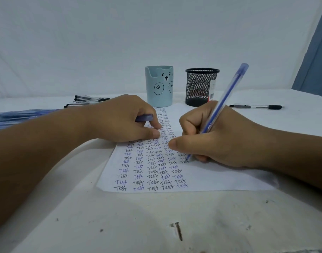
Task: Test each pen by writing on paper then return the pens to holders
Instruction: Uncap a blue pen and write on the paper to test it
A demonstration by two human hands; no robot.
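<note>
Head view: my right hand (217, 137) is gripping a blue pen (220, 110) in a writing hold, tip pressing onto the paper (220, 179) at the right end of the rows of "Test" marks. My left hand (123, 119) is resting on the upper left of the sheet, fingertips pinning it down while curled around what appears to be the pen's blue cap (144, 117) (only its end is showing, so I am hedging on that). The two hands are sitting apart, with columns of writing between them.

Beyond the sheet, the bear holder (159, 86) and the mesh holder (201, 86) are standing side by side; no pens are showing above either rim. A black pen (255, 107) is lying on the table (156, 225) to the right, and bundles of black pens (87, 101) and blue pens (19, 115) are lying at far left.

To do this step well, I am judging that I should keep the sheet pinned, write one clear word in fresh space, and check the ink line before capping.
</note>
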